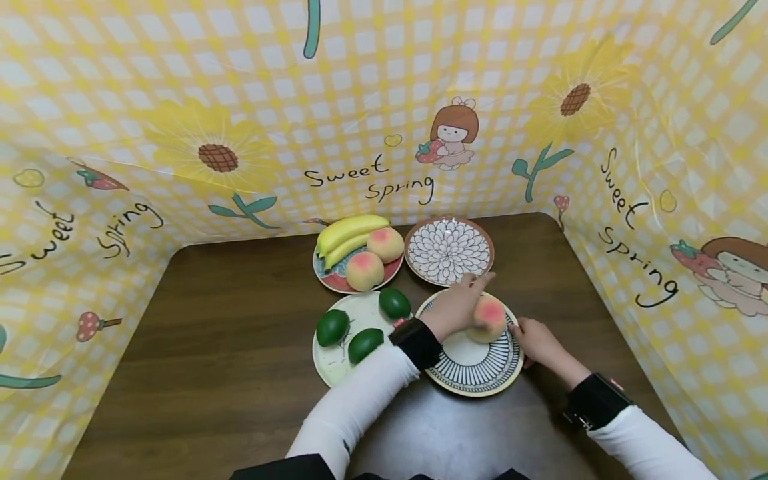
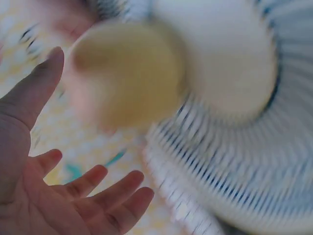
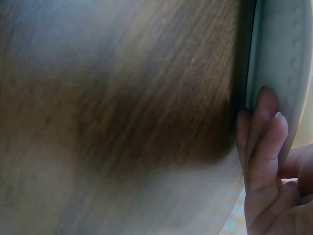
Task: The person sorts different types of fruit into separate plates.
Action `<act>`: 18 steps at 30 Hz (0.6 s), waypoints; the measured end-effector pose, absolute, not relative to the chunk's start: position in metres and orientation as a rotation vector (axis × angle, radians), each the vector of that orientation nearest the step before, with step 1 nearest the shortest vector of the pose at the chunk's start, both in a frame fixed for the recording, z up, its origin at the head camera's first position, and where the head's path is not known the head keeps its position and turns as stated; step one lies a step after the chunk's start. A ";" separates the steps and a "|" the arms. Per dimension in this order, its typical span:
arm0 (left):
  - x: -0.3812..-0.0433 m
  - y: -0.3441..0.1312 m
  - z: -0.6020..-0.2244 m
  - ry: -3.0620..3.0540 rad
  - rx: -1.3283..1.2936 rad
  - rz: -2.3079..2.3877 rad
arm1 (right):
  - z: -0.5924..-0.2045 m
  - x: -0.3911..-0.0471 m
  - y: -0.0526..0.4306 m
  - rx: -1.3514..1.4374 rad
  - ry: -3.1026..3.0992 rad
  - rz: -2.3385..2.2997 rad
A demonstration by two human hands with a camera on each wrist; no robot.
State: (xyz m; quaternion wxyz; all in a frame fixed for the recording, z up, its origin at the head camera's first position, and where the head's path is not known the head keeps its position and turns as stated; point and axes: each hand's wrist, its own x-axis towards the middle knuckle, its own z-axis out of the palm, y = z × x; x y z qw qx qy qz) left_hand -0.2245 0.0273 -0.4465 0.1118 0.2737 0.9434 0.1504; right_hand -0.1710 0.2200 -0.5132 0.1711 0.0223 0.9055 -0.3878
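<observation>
Brown tabletop (image 1: 210, 347), checked backdrop (image 1: 360, 87), possibly cloth

A yellow peach (image 1: 489, 321) with a pink-red blush sits at one o'clock on a round white plate (image 1: 472, 379) patterned with dark radial stripes, the left hand (image 1: 457, 308) beside its ten o'clock side. The right hand (image 1: 539, 343) pinches the plate's pale yellow rim near three o'clock.

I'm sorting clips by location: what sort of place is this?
Probably a small staged set: a dark wooden-looking tabletop, yellow checked sheeting closing off its back and sides, and a peach on a patterned plate.
</observation>
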 end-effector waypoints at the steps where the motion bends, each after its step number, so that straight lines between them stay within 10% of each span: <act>1: -0.229 0.020 -0.437 2.781 0.798 0.455 | -0.513 -0.171 0.220 0.064 2.570 -1.100; 8: -0.273 -0.058 -0.389 2.851 0.672 0.705 | -0.512 -0.172 0.222 0.063 2.578 -1.079; 18: -0.305 -0.142 -0.426 2.750 0.263 0.665 | -0.518 -0.171 0.221 0.078 2.576 -1.067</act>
